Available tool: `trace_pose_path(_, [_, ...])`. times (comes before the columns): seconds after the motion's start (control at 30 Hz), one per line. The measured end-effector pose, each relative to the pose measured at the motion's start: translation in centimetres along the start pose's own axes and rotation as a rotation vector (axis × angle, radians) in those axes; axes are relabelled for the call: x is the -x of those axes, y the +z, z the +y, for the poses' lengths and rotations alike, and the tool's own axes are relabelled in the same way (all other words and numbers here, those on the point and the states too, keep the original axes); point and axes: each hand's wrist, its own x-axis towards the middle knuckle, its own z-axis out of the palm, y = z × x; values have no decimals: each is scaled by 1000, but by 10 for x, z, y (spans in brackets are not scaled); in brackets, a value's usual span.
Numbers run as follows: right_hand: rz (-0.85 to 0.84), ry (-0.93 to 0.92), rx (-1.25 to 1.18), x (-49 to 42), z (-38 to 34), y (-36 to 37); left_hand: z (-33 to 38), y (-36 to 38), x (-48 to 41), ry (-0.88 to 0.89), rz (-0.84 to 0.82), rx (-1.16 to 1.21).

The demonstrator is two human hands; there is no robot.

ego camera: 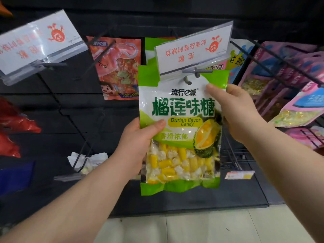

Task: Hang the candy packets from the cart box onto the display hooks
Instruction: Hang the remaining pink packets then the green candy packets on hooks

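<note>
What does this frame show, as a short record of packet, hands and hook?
packet: durian candy packet, upright, front toward camera
left hand: pinches its left edge, thumb on front
right hand: holds its upper right edge
hook: hook tip appears to poke through the packet's top hole
neighbours: pink packets hang right, red packet left

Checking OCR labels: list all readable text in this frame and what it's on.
"流行e派": durian candy packet, top
"榴莲味糖": same packet, large green characters
"Durian flavor Candy": same packet, yellow band
"香滑浓郁": same packet, below the band
"抱歉 此商品暂时缺货": centre sign, upside down
Too blurred or small to read: left sign, red packet, price label
</note>
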Motion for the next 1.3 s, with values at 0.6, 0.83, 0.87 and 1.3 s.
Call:
trace_pose_path(0.6, [-37,63,480,-48,38,15,12,3,-96,215,101,-371])
trace_pose_path(0.83, [6,3,754,-43,33,12,13,2,-93,207,178,-563])
trace_pose_path(0.87, [10,1,798,-38,30,11,14,0,-90,194,197,-615])
trace_pose_path(1.3, [-189,-186,1517,78,-28,24,57,-38,22,355,-65,-1659])
